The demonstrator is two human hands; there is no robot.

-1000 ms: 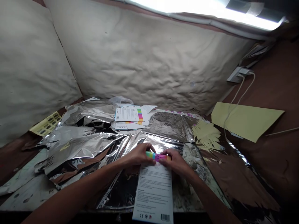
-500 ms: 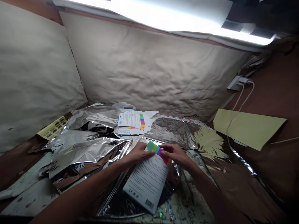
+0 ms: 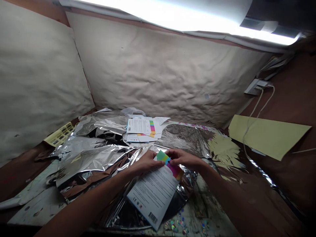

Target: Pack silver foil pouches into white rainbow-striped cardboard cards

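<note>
A flat white printed packet (image 3: pixel 154 191) lies tilted in front of me, lines of text, CE marks and a barcode on its face and a green, yellow, blue, magenta and orange band along its far end. My left hand (image 3: pixel 147 161) pinches the far left edge, thumb over the green corner. Opposite it, my right hand (image 3: pixel 183 159) closes thumb and fingers on the coloured band, close to the left fingertips. Whether the packet is a box or a sleeve, I cannot tell. Beneath it spreads a shiny silver foil sheet (image 3: pixel 123 210).
Similar printed packets (image 3: pixel 139 126) are piled at the back. Crumpled silver foil (image 3: pixel 86 164) covers the left side. Small shiny sequins (image 3: pixel 181 223) are scattered near the front edge. A yellow sheet (image 3: pixel 266 136) and a hanging white cable (image 3: pixel 249 121) are on the right.
The packet has turned slightly, its near end swinging left. My right fingers have shifted left along the coloured band, toward my left hand. The camera view has moved slightly.
</note>
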